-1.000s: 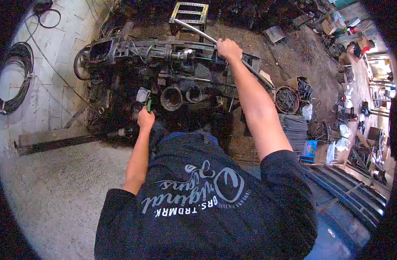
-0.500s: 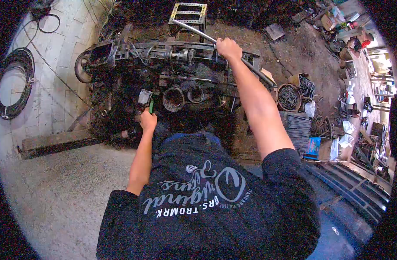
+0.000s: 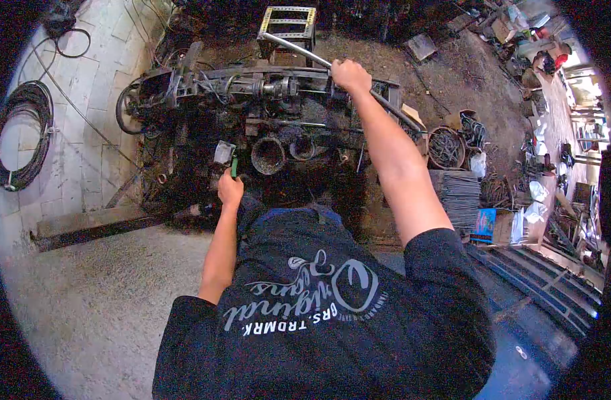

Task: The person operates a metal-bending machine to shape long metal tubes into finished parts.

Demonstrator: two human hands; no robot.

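Observation:
My right hand (image 3: 351, 77) is closed around a long metal bar (image 3: 295, 49) that slants over the far edge of a dark, greasy machine (image 3: 272, 87). The bar's silvery end points up and left, past my knuckles. Lower on the left, my left hand (image 3: 230, 188) wraps round a green handle (image 3: 234, 167), whose lower part my fingers hide. Just beyond that handle is a pale, boxy piece (image 3: 224, 152). To its right, two round cups on the machine face up, the nearer one (image 3: 268, 156) holding small dark bits.
A perforated metal stand (image 3: 287, 38) is behind the machine. To the right are a round container of metal pieces (image 3: 445, 148), stacked rods (image 3: 460, 199) and a blue box (image 3: 483, 225). A coiled cable (image 3: 45, 133) hangs on the left wall, above a long beam (image 3: 92, 223).
The whole view has shifted very slightly. Both hands keep their grips on the bar and the green handle, in nearly the same places.

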